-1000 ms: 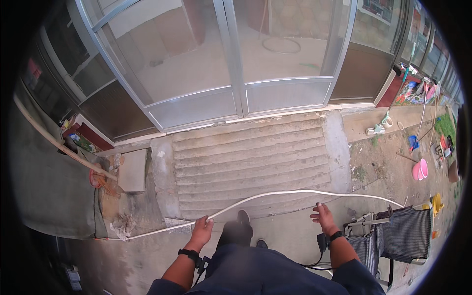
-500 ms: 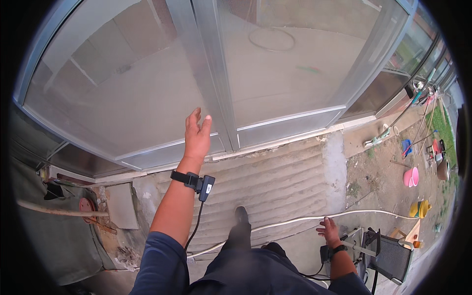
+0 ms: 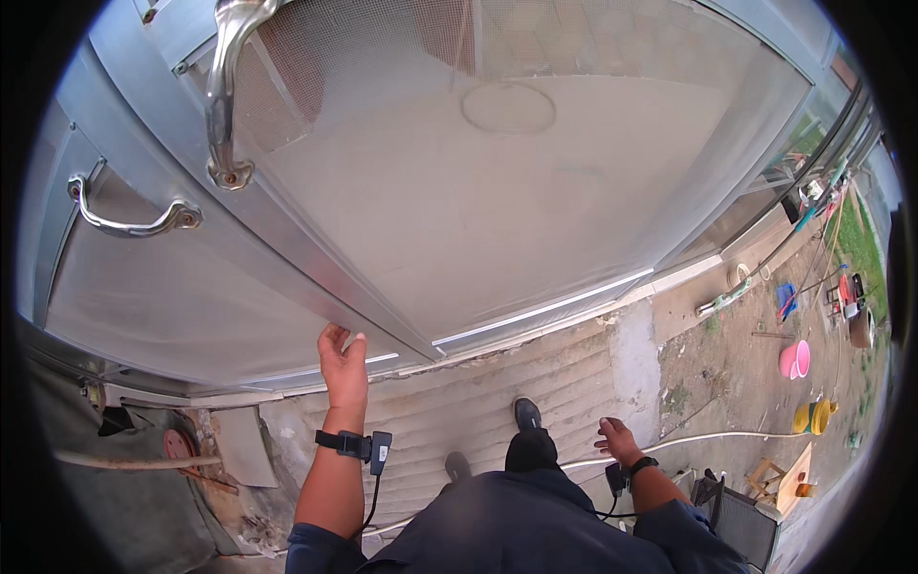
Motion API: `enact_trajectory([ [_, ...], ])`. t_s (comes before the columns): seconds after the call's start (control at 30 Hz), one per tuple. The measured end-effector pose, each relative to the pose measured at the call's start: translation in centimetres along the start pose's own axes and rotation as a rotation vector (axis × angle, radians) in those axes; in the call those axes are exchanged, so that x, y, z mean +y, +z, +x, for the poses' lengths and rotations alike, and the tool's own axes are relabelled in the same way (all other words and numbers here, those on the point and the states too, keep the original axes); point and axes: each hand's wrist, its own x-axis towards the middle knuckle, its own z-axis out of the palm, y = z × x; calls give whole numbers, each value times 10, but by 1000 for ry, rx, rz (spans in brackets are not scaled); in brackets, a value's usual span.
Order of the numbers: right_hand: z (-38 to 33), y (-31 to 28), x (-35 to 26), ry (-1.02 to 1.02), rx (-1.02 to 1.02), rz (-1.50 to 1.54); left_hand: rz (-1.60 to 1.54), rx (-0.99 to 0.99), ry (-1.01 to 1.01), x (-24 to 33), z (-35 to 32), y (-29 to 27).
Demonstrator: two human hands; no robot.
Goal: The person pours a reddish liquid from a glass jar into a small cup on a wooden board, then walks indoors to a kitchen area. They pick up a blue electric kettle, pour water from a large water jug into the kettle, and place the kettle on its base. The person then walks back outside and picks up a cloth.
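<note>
Since half a second ago: camera has closed in on the door, handles now in view; left hand [image 3: 342,356] has dropped from the glass to the lower edge of the metal-framed door leaf [image 3: 287,230]. Fingers curled on that edge, grip closed on the frame. Right hand [image 3: 620,440] hangs low by the hip, fingers loosely spread, holding nothing; white hose [image 3: 727,438] runs just beyond it.

Progress, my read: door reached and touched, not visibly opened yet; both curved handles [image 3: 222,96] untouched.

Surface: ribbed concrete ramp [image 3: 564,383] underfoot, dirt yard to the right with pink bucket [image 3: 794,360] and yellow container [image 3: 813,417].
</note>
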Motion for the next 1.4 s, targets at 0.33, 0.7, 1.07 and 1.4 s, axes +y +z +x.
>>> enact_trajectory([
  [0.33,73,79,-239,-422,-437,-430,69,233,-302,27,-193,-70],
  [0.7,-20,385,-279,-806,-1241,-1022,95,871,-839,-23,-398,-171],
  [1.07,-79,608,-355,-416,-1104,-867,-671,1161,-1122,-33,-292,-267],
  [1.4,-38,649,-499,-324,-773,-464,-512,849,-1075,-49,-143,-376],
])
